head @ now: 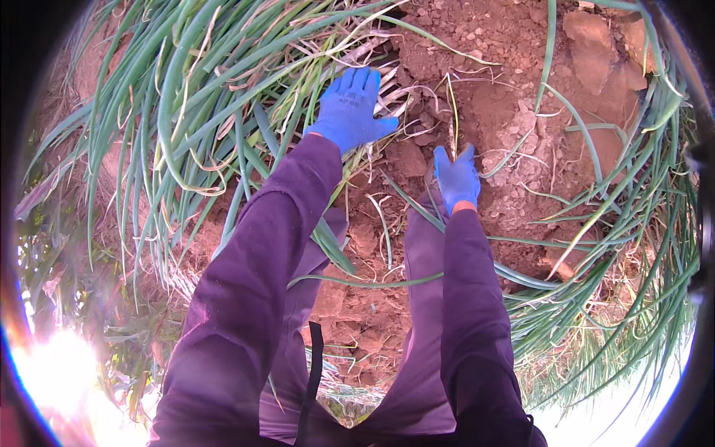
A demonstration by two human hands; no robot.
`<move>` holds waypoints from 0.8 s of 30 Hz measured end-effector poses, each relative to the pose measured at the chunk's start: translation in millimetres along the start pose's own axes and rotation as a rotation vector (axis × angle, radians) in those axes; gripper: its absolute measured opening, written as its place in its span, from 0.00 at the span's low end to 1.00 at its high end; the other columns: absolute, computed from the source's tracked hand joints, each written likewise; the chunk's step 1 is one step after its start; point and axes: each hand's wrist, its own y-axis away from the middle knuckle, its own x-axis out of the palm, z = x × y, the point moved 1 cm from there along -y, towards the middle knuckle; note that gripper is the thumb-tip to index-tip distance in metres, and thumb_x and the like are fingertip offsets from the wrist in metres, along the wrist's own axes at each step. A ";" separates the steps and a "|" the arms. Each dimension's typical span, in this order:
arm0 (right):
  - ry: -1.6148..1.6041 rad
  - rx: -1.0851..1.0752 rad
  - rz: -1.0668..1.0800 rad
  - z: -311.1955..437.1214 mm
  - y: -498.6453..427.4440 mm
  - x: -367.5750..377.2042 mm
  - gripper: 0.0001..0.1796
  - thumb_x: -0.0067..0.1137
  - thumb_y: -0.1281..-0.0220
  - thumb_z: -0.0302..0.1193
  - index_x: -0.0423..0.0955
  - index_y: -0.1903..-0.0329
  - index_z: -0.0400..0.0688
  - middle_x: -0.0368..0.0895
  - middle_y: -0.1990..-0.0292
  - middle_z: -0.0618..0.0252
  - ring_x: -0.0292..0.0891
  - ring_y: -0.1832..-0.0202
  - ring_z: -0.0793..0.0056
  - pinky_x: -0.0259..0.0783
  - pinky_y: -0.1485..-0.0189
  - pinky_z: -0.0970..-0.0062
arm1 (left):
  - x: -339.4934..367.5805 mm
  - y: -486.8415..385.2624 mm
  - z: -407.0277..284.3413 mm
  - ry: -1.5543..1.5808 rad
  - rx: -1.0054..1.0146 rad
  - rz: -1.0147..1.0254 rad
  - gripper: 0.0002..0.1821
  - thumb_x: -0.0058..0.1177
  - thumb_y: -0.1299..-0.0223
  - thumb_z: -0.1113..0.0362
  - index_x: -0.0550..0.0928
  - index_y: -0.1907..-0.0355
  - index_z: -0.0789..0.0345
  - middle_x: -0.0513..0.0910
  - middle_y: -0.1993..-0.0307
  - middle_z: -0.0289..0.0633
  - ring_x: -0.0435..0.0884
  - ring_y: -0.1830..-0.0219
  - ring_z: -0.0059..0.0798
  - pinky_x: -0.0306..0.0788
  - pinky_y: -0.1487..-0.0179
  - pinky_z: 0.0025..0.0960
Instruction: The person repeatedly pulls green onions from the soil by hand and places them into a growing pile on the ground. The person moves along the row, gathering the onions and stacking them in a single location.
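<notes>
My left hand (pixel 353 110), in a blue work glove, lies spread over the pale stalks of a heap of green onions (pixel 223 95), palm down. The thumb points right, and nothing shows in its grasp. Lower and to the right is my right hand (pixel 457 174), also in a blue glove, close above the soil. A thin onion stalk (pixel 453 120) rises from between its thumb and fingers; whether they are closed on it I cannot tell. Dry roots and withered leaves lie around both hands.
Reddish, cloddy soil (pixel 503 112) runs between the onion heap and more long onion leaves (pixel 642 223) curving down the right side. A large clod (pixel 589 47) sits at the upper right. My legs stand apart below, with loose leaves (pixel 363 283) across them. Strong glare fills the lower left.
</notes>
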 end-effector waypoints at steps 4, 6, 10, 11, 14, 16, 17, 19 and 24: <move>0.108 0.048 0.160 15.8 -36.2 -0.3 0.45 0.53 0.38 0.55 0.58 0.32 0.31 0.78 0.45 0.35 0.76 0.42 0.42 0.68 0.37 0.54 | 20.2 -32.7 16.5 -0.233 -0.025 0.101 0.50 0.49 0.40 0.30 0.63 0.28 0.69 0.70 0.33 0.54 0.65 0.29 0.47 0.58 0.28 0.47; 0.099 0.019 0.235 27.9 -45.1 11.4 0.35 0.52 0.36 0.52 0.68 0.42 0.31 0.81 0.50 0.37 0.78 0.45 0.41 0.69 0.39 0.54 | 22.5 -43.8 15.8 -0.233 -0.065 0.168 0.48 0.46 0.39 0.30 0.65 0.30 0.69 0.73 0.35 0.53 0.66 0.30 0.46 0.60 0.30 0.47; -0.537 0.160 0.212 49.4 -24.2 73.0 0.21 0.51 0.33 0.45 0.71 0.56 0.36 0.83 0.63 0.51 0.82 0.64 0.56 0.77 0.61 0.59 | 31.3 -53.7 10.1 -0.288 -0.071 0.325 0.45 0.43 0.37 0.30 0.69 0.34 0.69 0.76 0.40 0.52 0.70 0.33 0.45 0.62 0.33 0.46; -0.940 0.353 0.304 53.5 -17.6 91.7 0.18 0.52 0.33 0.43 0.71 0.59 0.39 0.82 0.68 0.57 0.80 0.71 0.62 0.77 0.70 0.62 | 34.6 -55.9 11.4 -0.292 -0.051 0.316 0.45 0.43 0.37 0.30 0.69 0.34 0.69 0.76 0.40 0.52 0.70 0.33 0.45 0.62 0.32 0.46; -1.248 0.323 0.317 59.6 -10.6 122.4 0.15 0.54 0.32 0.42 0.71 0.57 0.43 0.77 0.73 0.67 0.74 0.74 0.75 0.77 0.72 0.67 | 45.6 -50.8 24.9 -0.190 -0.067 0.284 0.49 0.43 0.38 0.28 0.66 0.33 0.72 0.73 0.37 0.56 0.71 0.33 0.46 0.64 0.32 0.46; -1.227 0.158 0.315 56.7 -14.5 125.7 0.26 0.56 0.33 0.47 0.71 0.45 0.40 0.80 0.62 0.60 0.78 0.59 0.70 0.77 0.53 0.65 | 53.8 -43.5 37.7 -0.227 -0.139 0.286 0.51 0.40 0.39 0.24 0.69 0.35 0.74 0.74 0.38 0.59 0.73 0.34 0.45 0.65 0.33 0.46; -1.217 0.238 0.362 54.7 -18.0 126.4 0.30 0.56 0.33 0.50 0.69 0.40 0.40 0.79 0.57 0.57 0.77 0.55 0.67 0.75 0.49 0.65 | 57.7 -40.9 43.3 -0.190 -0.152 0.278 0.51 0.38 0.39 0.23 0.70 0.37 0.74 0.75 0.40 0.59 0.74 0.36 0.46 0.66 0.34 0.46; -1.246 0.376 0.340 51.9 -29.5 123.1 0.39 0.55 0.33 0.56 0.64 0.32 0.40 0.76 0.46 0.52 0.74 0.45 0.61 0.71 0.42 0.63 | 63.6 -40.8 52.8 -0.169 -0.170 0.378 0.52 0.35 0.39 0.21 0.74 0.41 0.73 0.78 0.43 0.59 0.77 0.39 0.48 0.68 0.37 0.46; -1.812 0.101 0.559 75.0 -53.5 122.4 0.42 0.46 0.31 0.63 0.61 0.28 0.45 0.72 0.39 0.53 0.73 0.43 0.64 0.70 0.39 0.64 | 63.0 -24.2 43.9 0.080 -0.322 0.582 0.52 0.28 0.40 0.19 0.80 0.50 0.70 0.84 0.54 0.60 0.83 0.48 0.53 0.72 0.44 0.52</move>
